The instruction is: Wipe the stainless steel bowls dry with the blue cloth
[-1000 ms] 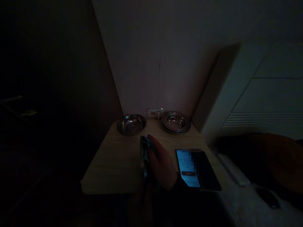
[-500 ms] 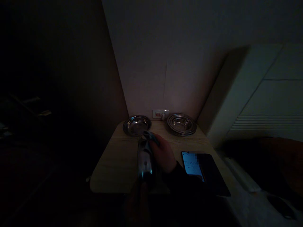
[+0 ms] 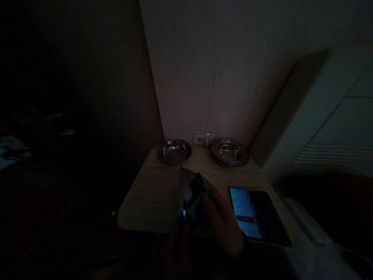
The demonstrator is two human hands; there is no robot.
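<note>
The room is very dark. A steel plate (image 3: 181,194) stands on edge over the front of a small wooden table (image 3: 148,194). My left hand (image 3: 174,249) is a dim shape at the plate's lower edge and grips it there. My right hand (image 3: 224,223) is closed on a dark bluish cloth (image 3: 198,191) and presses it against the plate's right face.
At the back of the table sit a single steel plate (image 3: 174,151) and a stack of steel plates (image 3: 230,152), with a wall socket (image 3: 204,138) between them. A lit phone (image 3: 247,212) lies at the right. A white panel (image 3: 320,128) and bedding (image 3: 305,237) border the right side.
My right hand with the cloth has slid back towards me along the upright plate. The view has shifted left, so the table and phone appear further right.
</note>
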